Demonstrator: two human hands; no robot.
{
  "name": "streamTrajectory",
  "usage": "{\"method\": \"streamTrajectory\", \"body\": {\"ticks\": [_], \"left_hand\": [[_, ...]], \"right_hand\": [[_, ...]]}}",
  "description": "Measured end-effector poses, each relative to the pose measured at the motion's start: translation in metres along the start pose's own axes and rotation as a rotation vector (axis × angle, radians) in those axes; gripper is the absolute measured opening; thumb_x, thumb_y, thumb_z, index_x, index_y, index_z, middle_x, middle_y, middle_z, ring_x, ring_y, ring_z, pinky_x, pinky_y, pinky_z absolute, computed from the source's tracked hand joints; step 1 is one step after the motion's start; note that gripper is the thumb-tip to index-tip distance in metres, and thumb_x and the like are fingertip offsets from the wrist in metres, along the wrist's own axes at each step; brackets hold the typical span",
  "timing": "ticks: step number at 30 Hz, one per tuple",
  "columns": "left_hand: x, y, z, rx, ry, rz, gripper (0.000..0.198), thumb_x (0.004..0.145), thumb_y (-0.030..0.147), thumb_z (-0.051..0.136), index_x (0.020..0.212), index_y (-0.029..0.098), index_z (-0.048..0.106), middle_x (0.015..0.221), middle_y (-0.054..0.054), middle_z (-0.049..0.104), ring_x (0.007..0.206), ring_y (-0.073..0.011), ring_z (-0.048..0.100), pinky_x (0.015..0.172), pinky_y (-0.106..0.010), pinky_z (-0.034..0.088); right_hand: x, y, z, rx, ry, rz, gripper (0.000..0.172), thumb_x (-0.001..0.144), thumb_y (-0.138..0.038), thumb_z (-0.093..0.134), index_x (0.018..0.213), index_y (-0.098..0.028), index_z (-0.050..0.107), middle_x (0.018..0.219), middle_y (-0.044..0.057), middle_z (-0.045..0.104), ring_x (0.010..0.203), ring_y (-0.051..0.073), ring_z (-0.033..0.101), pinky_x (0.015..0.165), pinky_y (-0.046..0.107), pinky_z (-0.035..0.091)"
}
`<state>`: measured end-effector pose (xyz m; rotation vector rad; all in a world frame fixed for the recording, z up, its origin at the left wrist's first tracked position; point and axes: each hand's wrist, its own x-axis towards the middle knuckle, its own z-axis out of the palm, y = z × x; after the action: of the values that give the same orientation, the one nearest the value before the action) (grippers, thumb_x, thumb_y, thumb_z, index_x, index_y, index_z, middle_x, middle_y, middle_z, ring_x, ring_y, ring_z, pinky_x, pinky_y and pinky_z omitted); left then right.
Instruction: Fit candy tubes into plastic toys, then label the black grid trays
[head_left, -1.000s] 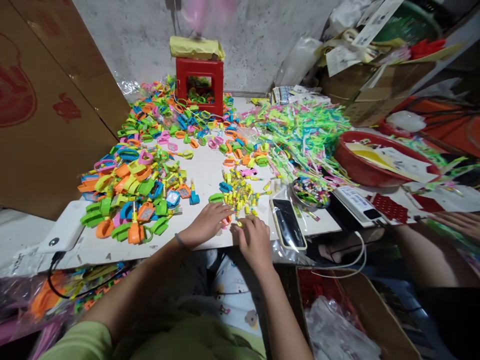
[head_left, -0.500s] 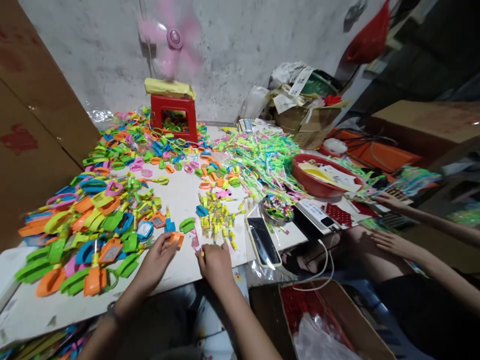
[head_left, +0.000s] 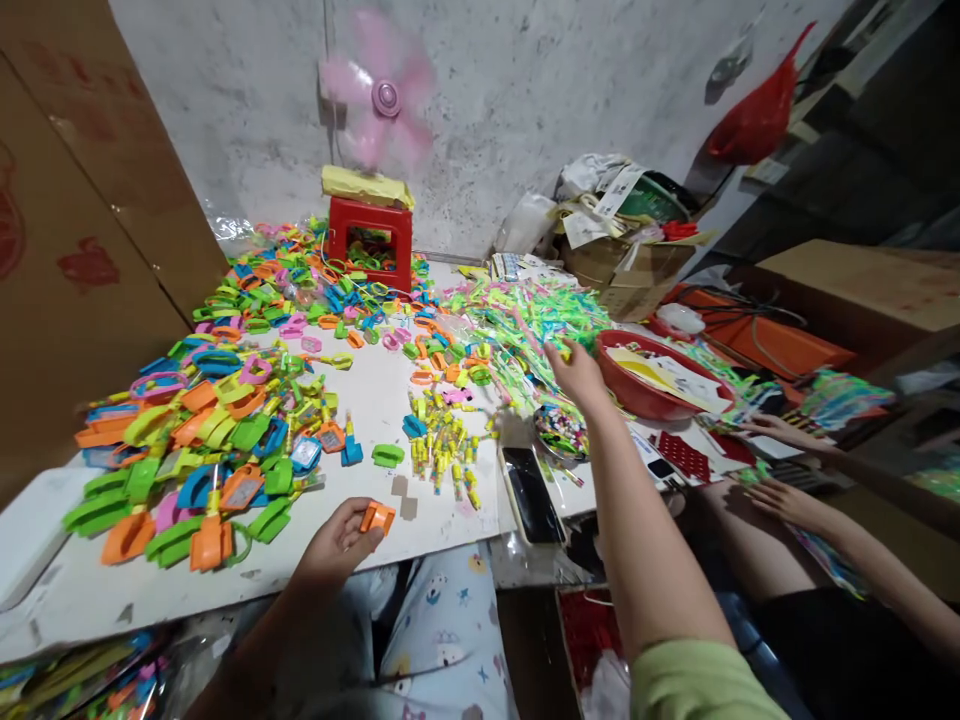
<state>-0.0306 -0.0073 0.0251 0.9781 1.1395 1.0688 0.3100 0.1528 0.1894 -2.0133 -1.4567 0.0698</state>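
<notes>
My left hand (head_left: 343, 540) holds an orange plastic toy watch (head_left: 377, 517) between thumb and fingers, above the table's front edge. My right hand (head_left: 576, 372) is stretched out over the heap of green and pink strips (head_left: 547, 310), left of the red basin (head_left: 637, 385). Its fingers are closed; a bit of yellow shows at them and a pink strip lies by the fingertips, but what they grip is unclear. A green toy watch (head_left: 388, 456) lies on the table beside a cluster of small yellow tubes (head_left: 446, 445).
Many coloured toy watches (head_left: 217, 420) are heaped at left. A red stool (head_left: 371, 245) stands behind, below a pink fan (head_left: 385, 98). A phone (head_left: 531, 495) and a bowl of small beads (head_left: 561, 430) lie near my right forearm. At right are another person's hands (head_left: 784, 500).
My right hand has left the table front and reached forward and right to the strip heap. My left hand keeps the orange toy watch, now slightly lower in view. The view has shifted a little.
</notes>
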Motion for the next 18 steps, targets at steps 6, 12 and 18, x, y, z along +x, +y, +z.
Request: {"method": "streamTrajectory", "body": {"ticks": [6,12,18], "left_hand": [[-0.004,0.015,-0.007,-0.005,0.002,0.053,0.043,0.064,0.043,0.08,0.092,0.019,0.057,0.085,-0.004,0.067,0.081,-0.0178,0.064,0.071,-0.027,0.05],[-0.01,0.037,-0.017,0.32,-0.077,0.274,0.041,0.071,0.043,0.077,0.101,0.019,0.064,0.102,-0.008,0.068,0.096,-0.0234,0.063,0.087,-0.035,0.05],[-0.018,0.05,-0.014,0.396,-0.078,0.384,0.046,0.075,0.053,0.072,0.105,0.02,0.066,0.102,-0.009,0.068,0.099,-0.0248,0.062,0.088,-0.034,0.049]], "right_hand": [[-0.068,-0.009,0.042,0.379,-0.093,-0.112,0.046,0.095,-0.053,0.036,0.121,-0.015,0.045,0.087,0.007,0.059,0.078,0.021,0.056,0.075,0.035,0.044],[-0.246,-0.044,0.089,0.806,-0.442,-0.222,0.023,0.098,-0.043,0.043,0.105,-0.023,0.051,0.086,0.001,0.055,0.079,0.016,0.056,0.071,0.028,0.046],[-0.287,-0.054,0.086,0.937,-0.33,-0.223,0.017,0.098,-0.03,0.048,0.11,-0.027,0.06,0.096,0.002,0.062,0.088,0.016,0.06,0.078,0.026,0.047]]}}
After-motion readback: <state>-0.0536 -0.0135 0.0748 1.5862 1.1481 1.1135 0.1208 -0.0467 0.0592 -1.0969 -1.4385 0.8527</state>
